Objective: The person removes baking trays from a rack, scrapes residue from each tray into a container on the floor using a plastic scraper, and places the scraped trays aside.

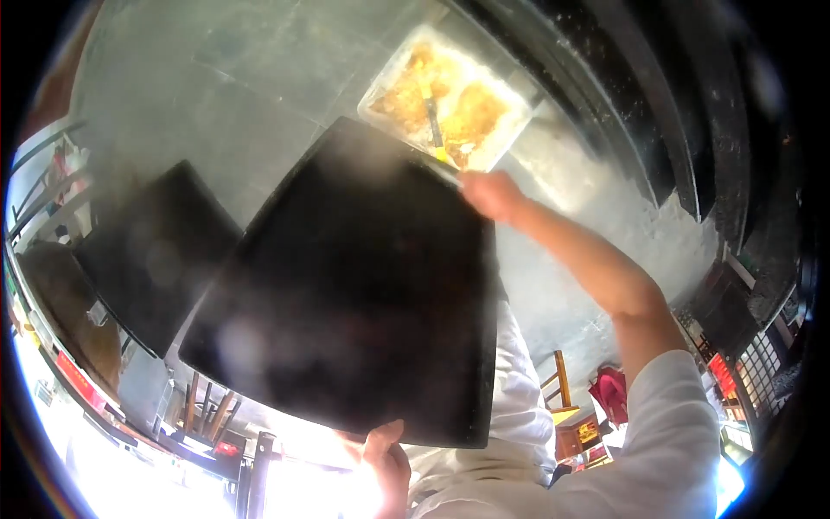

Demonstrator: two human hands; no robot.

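Note:
A large black flat panel (363, 285) fills the middle of the head view, tilted in front of my body. My left hand (387, 467) grips its lower edge, thumb on the dark face and fingers underneath. At the panel's upper right edge, my right hand (493, 195) is closed around a thin pale, metal-looking tool (445, 172), whose far end lies along that edge. Just beyond, a whitish tray (510, 130) on the floor holds yellow-brown material (471, 108). Across that material lies a black and yellow handled tool (434, 121); its exact kind is unclear.
Another black panel (164, 251) stands to the left. Several long dark panels (640, 95) line the upper right. Wooden stool legs (207, 411) show at lower left, and a yellowish wooden chair (564, 389) at lower right. Grey floor (251, 78) stretches beyond the panel.

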